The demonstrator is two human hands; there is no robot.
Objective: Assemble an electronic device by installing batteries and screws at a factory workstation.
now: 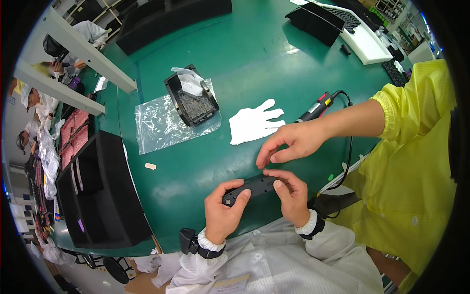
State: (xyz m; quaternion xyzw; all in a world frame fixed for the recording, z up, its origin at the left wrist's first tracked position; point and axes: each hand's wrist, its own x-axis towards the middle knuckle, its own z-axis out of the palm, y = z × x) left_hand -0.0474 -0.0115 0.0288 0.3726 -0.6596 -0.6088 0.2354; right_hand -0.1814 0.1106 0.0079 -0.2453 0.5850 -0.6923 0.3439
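Observation:
A dark, flat, elongated casing with small holes along its face (254, 189) is held level above the green table's near edge. My left hand (224, 210) grips its left end, thumb on top and fingers behind. At its right end my right hand (290, 196) pinches it the same way. A co-worker's bare hand (289, 143), coming from a yellow sleeve at the right, hovers just beyond the casing with fingers bent. Behind that hand lie a white glove (254, 122) and a black corded electric screwdriver (316, 109).
A black bin of small screws (196, 104) rests on a clear plastic bag (154, 130). Black foam trays (105, 196) stand at the left. Toward the back right are a black open bin (316, 22) and a white tray (364, 44). The screwdriver's cable (350, 147) runs down the right side.

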